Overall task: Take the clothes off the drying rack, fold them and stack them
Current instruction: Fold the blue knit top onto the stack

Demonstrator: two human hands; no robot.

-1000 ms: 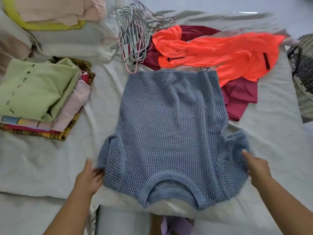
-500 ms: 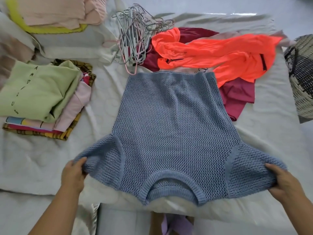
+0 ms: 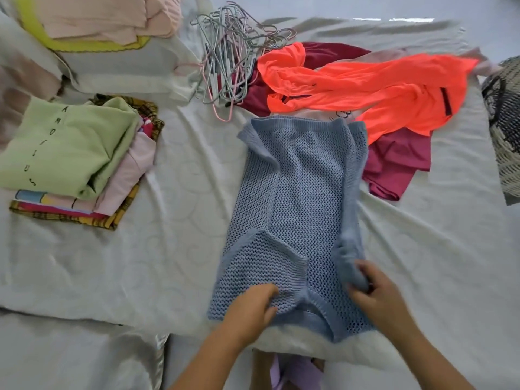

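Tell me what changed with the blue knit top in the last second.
The sleeves of the blue knit top, pulled outward half a second ago, are now folded inward over its body. The left hand holds its sleeve down; the right hand grips bunched fabric. The folded stack, hangers and orange garment stayed put.

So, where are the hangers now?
In the head view the hangers lie at the top centre of the bed sheet, just left of the orange garment, beyond the blue knit top.
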